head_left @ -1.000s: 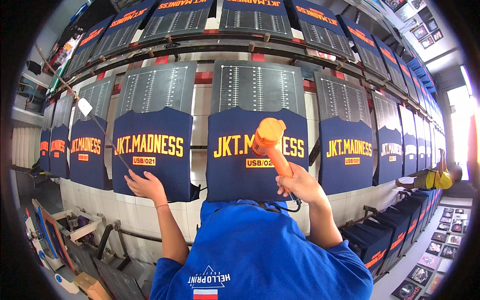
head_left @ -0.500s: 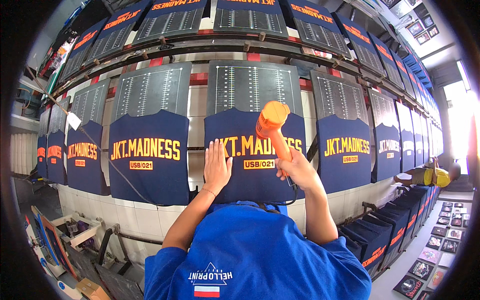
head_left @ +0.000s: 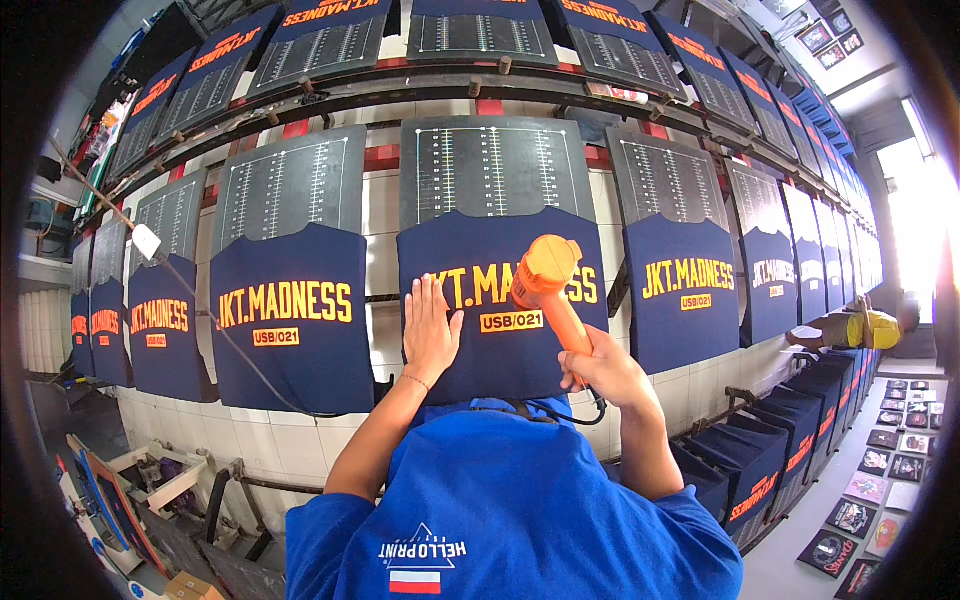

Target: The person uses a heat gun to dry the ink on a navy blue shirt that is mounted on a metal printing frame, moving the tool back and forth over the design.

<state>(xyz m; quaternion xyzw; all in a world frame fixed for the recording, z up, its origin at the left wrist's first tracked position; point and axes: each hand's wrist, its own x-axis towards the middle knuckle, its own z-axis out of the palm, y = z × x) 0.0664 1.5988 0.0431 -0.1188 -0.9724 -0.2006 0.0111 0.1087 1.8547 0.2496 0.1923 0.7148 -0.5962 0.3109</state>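
Note:
A navy shirt panel (head_left: 480, 370) with yellow-orange lettering lies over a dark board (head_left: 490, 180) marked with white ruler lines. My left hand (head_left: 431, 335) rests on the left part of the panel, fingers stretched out beside the first letters. Wrapped around the handle of an orange heat gun (head_left: 551, 275) is my right hand (head_left: 612, 372). The gun's round head is over the right half of the print and hides some letters. Its black cord (head_left: 598, 405) hangs below my right hand. Where the nozzle points is hidden.
Matching printed panels on boards stand at the left (head_left: 290, 370) and right (head_left: 680, 330). Dark metal rails (head_left: 440, 85) run behind, with another row of boards. A thin cable (head_left: 230, 335) hangs across the left panel. A person in yellow (head_left: 870, 330) is at far right.
The heat gun and my right hand have come nearer to me, uncovering some letters and covering others. My left hand stays flat on the panel. The whole view has shifted slightly.

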